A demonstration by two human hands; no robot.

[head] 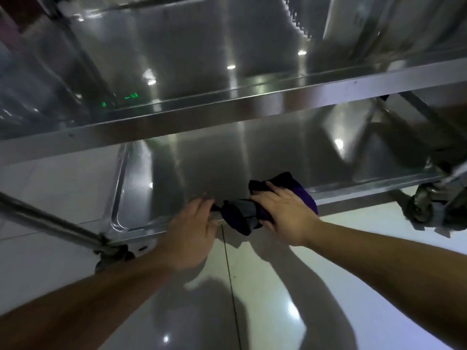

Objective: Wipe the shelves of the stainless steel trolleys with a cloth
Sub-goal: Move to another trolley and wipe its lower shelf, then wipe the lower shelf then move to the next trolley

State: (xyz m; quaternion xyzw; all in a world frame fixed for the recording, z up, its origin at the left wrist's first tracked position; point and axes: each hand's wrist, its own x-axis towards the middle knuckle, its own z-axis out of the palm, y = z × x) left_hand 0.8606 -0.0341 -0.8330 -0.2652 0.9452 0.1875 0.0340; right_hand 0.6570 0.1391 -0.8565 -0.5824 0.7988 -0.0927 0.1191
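Two bare hands work at the front lip of a stainless steel trolley's bottom shelf (pixel 214 157), the upper shelf (pixel 177 59) above it already gleaming, so the job looks well advanced. Fingers of the right hand (pixel 280 213) lie pressed flat over a dark purple cloth (pixel 242 218) draped across the lip. Just beside the cloth, the left hand (pixel 192 226) rests uncurled on the same edge, both forearms reaching forward and down.

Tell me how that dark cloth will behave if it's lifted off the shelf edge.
The cloth is probably floppy: it drapes over the lower shelf rim in folds. Likely light, bunching easily under the right hand.
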